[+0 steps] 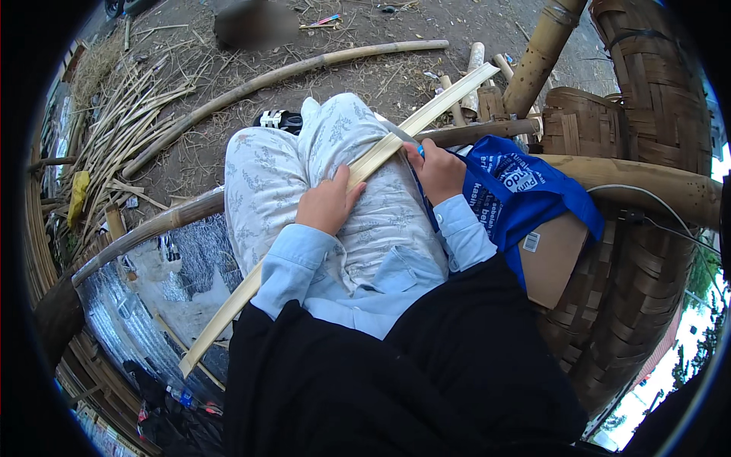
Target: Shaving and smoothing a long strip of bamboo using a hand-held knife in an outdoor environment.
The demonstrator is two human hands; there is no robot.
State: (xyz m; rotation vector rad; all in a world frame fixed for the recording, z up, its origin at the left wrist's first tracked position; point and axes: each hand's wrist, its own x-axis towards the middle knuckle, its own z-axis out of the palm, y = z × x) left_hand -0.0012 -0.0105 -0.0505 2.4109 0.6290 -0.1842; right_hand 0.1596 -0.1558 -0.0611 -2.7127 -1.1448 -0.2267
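A long pale bamboo strip lies slantwise across my lap, from the lower left up to the far right. My left hand is closed around its middle, above my thigh in patterned white trousers. In my right hand is a knife, its grey blade lying against the strip just beyond the left hand. A bit of blue shows at the knife's handle; the fingers hide the rest.
A blue bag with a cardboard box stands at my right, beside woven bamboo panels. A curved bamboo pole and a heap of thin sticks lie on the ground ahead. Silver foil sheeting covers the seat at left.
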